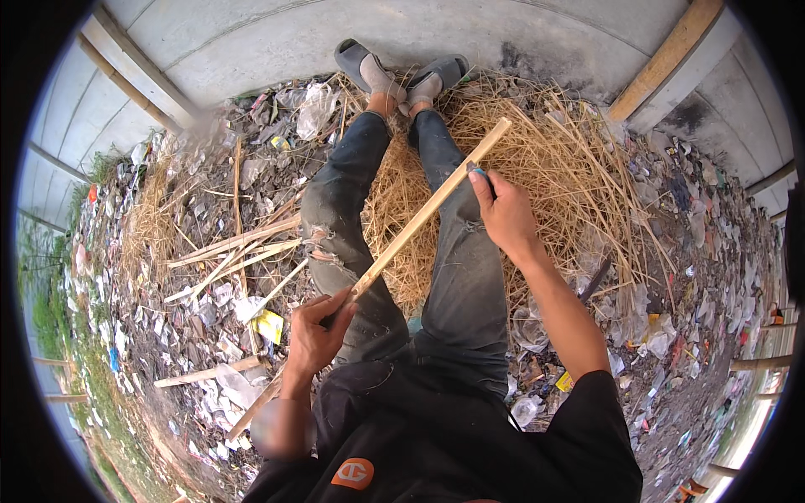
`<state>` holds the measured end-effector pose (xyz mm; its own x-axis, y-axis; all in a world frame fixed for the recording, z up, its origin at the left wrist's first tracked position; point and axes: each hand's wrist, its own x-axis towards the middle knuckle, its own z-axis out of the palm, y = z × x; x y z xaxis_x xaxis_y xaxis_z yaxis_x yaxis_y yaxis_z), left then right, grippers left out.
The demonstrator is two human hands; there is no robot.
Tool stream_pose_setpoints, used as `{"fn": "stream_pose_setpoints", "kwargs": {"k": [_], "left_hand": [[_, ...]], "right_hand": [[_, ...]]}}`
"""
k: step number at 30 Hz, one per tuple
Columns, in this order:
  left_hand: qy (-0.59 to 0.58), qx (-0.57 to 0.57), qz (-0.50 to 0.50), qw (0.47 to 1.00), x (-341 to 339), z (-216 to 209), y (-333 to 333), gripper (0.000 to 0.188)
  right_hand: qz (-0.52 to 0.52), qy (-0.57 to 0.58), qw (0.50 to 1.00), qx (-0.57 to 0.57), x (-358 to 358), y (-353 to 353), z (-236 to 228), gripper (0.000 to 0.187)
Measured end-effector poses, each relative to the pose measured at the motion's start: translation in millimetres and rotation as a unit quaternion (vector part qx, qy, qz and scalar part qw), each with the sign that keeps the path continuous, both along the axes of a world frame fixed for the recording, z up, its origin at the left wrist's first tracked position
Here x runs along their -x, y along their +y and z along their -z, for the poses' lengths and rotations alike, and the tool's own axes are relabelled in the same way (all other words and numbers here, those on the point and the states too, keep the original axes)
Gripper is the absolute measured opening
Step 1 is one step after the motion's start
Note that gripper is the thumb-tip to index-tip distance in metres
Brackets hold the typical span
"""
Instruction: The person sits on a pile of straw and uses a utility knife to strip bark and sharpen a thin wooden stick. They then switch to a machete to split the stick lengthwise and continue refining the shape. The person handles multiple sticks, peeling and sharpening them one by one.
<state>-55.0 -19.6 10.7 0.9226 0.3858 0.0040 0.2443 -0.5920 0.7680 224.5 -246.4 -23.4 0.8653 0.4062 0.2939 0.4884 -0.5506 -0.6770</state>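
Observation:
A long, pale bamboo strip (419,220) slants across my lap, from near my left knee up to beyond my right one. My left hand (317,335) is closed round its lower end, thumb and fingers pinching it. My right hand (508,214) is closed near the upper end on what looks like a small knife (472,168). Only a little dark metal shows against the strip; the palm hides the rest. Between and beside my outstretched legs lies a heap of fine straw-coloured shavings (549,180).
Several split bamboo pieces (243,249) lie left of my legs, over litter-strewn ground (176,335). A short stick (210,370) rests nearer me. Past my slippers (369,67) stands a grey wall (402,33) with slanting posts (667,59). A dark, narrow object (595,279) lies beside my right forearm.

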Motion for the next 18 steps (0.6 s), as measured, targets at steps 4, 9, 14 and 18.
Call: {"fn": "stream_pose_setpoints", "kwargs": {"k": [4, 9, 14, 18], "left_hand": [[0.021, 0.024, -0.011, 0.999, 0, 7, 1, 0.029], [0.015, 0.098, -0.008, 0.995, -4, 8, 0, 0.032], [0.017, 0.100, -0.040, 0.994, -27, 4, -4, 0.035], [0.021, 0.072, -0.025, 0.997, -20, 2, 2, 0.036]], "right_hand": [[-0.038, -0.050, 0.995, 0.073, 32, 17, 3, 0.045], [0.013, 0.029, 0.999, -0.034, -3, 20, -22, 0.041], [-0.153, -0.082, 0.984, -0.025, 66, 53, -9, 0.039], [0.022, -0.022, 0.999, -0.024, 1, 46, -31, 0.045]]}}
